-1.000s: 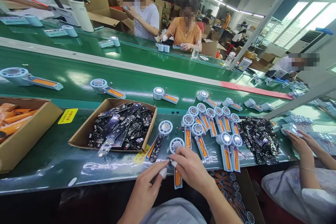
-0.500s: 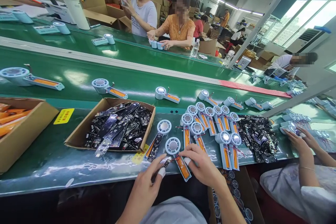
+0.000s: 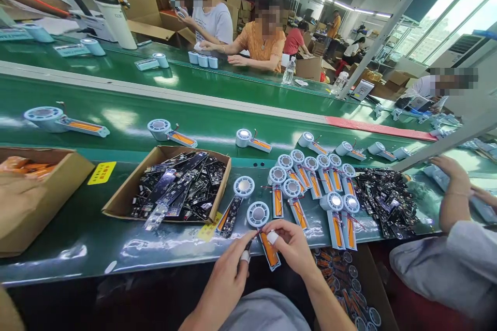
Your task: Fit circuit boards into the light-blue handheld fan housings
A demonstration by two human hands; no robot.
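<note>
A light-blue handheld fan unit [image 3: 258, 214] lies at the bench's front edge, round grille up, with an orange battery [image 3: 271, 252] in its open handle. My left hand [image 3: 232, 271] is closed in a pinch on a dark circuit board, mostly hidden by the fingers. My right hand [image 3: 293, 248] is closed over the top of the handle, its thumb and finger pinching near the thin wires; whether it grips a wire is too small to tell. White covers wrap a fingertip on each hand. Just left lies another fan unit [image 3: 244, 186] with a long black circuit board [image 3: 232, 217] over its handle.
A carton [image 3: 106, 207] of circuit boards stands left, beside a box [image 3: 58, 201] with orange packs. Several fan units [image 3: 292, 188] and a circuit-board heap [image 3: 386, 204] lie right. More units ride the green belt [image 3: 209, 119] behind. A co-worker's arm [image 3: 454, 191] is at far right.
My hands have drawn together at the top of the handle, the right fingers closing near the wires. The right co-worker's hands have moved. Across the belt, a third light-blue piece stands beside the two.
</note>
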